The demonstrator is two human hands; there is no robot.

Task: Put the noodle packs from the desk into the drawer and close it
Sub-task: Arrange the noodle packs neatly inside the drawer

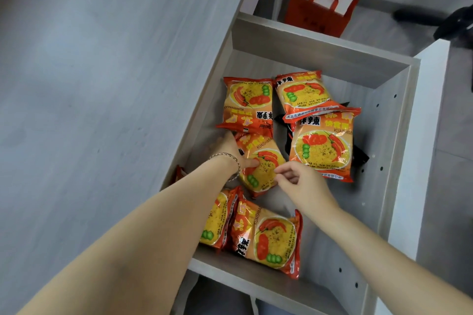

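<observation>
The left hand (231, 151) is reaching into the open drawer (399, 115) and is pinching a noodle pack (261, 169) at its 9 o'clock edge, thumb on top. The right hand (304, 181) is hovering at the pack's 3 o'clock side, fingers (284, 170) loosely curled and narrow, holding nothing that I can make out.

Six other packs are already lying in the drawer: two at 12 o'clock, one at 2 o'clock, and two leaning at 6 o'clock against the front wall, with another peeking out at 9 o'clock. The bench (102, 84) is showing no packs in view.

The risk is the 6 o'clock packs: they are riding up on the front wall and could catch when the drawer is being shut. The overlapped packs could also bulge too high.
</observation>
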